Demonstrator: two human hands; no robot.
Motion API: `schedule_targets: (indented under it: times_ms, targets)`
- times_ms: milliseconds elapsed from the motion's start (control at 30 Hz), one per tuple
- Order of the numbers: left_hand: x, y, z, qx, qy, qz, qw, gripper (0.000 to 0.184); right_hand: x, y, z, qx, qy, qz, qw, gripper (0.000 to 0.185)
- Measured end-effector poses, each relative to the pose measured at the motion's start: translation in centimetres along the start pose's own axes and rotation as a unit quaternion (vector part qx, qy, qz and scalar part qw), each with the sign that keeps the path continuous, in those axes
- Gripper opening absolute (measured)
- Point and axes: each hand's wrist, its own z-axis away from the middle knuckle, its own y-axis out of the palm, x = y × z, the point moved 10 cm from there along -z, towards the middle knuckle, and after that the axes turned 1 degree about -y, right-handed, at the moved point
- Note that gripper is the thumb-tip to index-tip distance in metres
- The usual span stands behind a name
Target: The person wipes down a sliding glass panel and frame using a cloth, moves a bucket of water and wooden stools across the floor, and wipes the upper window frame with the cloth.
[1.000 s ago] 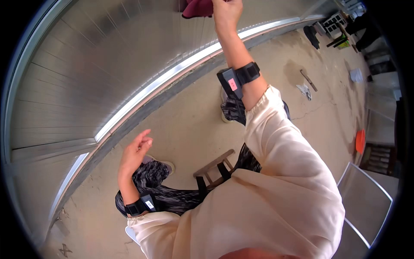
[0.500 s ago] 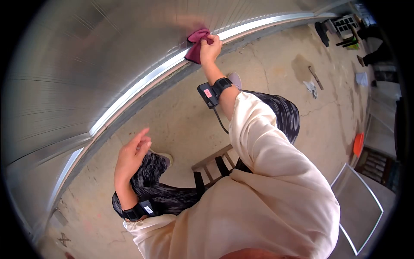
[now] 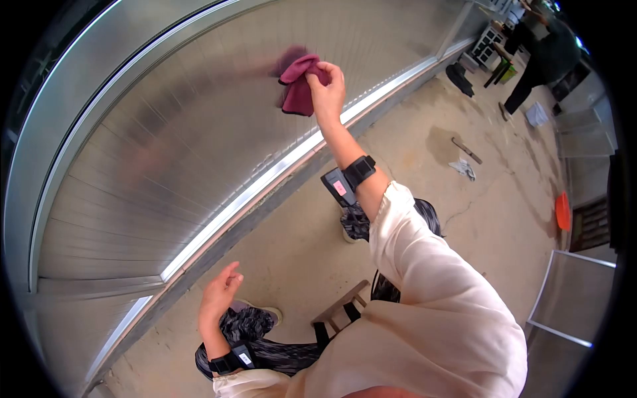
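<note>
A folded maroon cloth (image 3: 298, 86) is pinched in my right hand (image 3: 329, 89) and lies against the ribbed translucent panel (image 3: 219, 126). Below it runs the panel's pale metal bottom rail (image 3: 235, 209). My left hand (image 3: 217, 295) hangs in the air above my knee, its fingers loosely stretched and holding nothing. Each forearm wears a black strapped device, one on the right (image 3: 340, 186) and one on the left (image 3: 244, 357).
Beneath me is a low wooden stool (image 3: 342, 306). On the concrete floor (image 3: 458, 192) lie a stick (image 3: 466, 150) and a pale rag (image 3: 462, 170). An orange basin (image 3: 563, 211) and a framed mesh screen (image 3: 574, 292) are at right. Another person (image 3: 547, 56) stands far right.
My right hand has carried the cloth from the bottom rail up onto the panel face. The view has tilted up, showing more of the panel and the other person.
</note>
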Motion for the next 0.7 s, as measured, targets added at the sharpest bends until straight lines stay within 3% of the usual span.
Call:
schedule_targets:
  times_ms: [67, 133, 200, 367, 400, 467, 533, 600, 633, 700]
  targets:
    - [0.3, 0.3, 0.1, 0.003, 0.001, -0.001, 1.000, 0.041, 8.2, 0.4, -4.5, -0.026, -0.103, -0.027, 0.994, 0.023]
    - [-0.1, -0.1, 0.1, -0.011, 0.005, -0.020, 1.000, 0.041, 15.0, 1.1, -9.3, -0.083, -0.271, -0.028, 0.959, 0.022]
    - [-0.3, -0.3, 0.4, -0.010, -0.005, -0.009, 1.000, 0.040, 14.7, 0.8, -7.9, -0.085, -0.323, -0.035, 0.942, 0.021]
    - [-1.0, -0.2, 0.7, -0.006, 0.002, 0.007, 1.000, 0.039, -4.1, -0.6, 1.6, -0.076, -0.105, -0.033, 0.991, 0.018]
    - [-0.5, 0.0, 0.8, 0.008, -0.012, 0.021, 1.000, 0.040, -3.7, -0.8, 1.8, -0.103, -0.088, -0.008, 0.991, 0.022]
    - [0.1, 0.5, 0.6, 0.021, -0.026, 0.041, 0.999, 0.041, -10.9, -1.9, 6.9, -0.089, 0.048, 0.054, 0.993, 0.022]
    - [-0.5, 0.2, 0.8, 0.020, -0.028, 0.012, 0.999, 0.041, -17.5, -2.6, 11.7, -0.046, 0.148, 0.164, 0.974, 0.021]
    - [-0.7, -0.1, 0.2, 0.000, -0.006, -0.004, 1.000, 0.041, -21.7, -2.5, 15.6, 0.073, 0.238, 0.284, 0.926, 0.019]
    - [-0.7, -0.1, 0.2, 0.003, -0.011, -0.008, 1.000, 0.041, -21.4, -2.2, 15.7, 0.081, 0.181, 0.316, 0.928, 0.017]
    - [-0.8, -0.4, 0.0, 0.001, -0.014, -0.013, 1.000, 0.041, -20.7, -2.3, 14.6, 0.101, 0.188, 0.350, 0.912, 0.021]
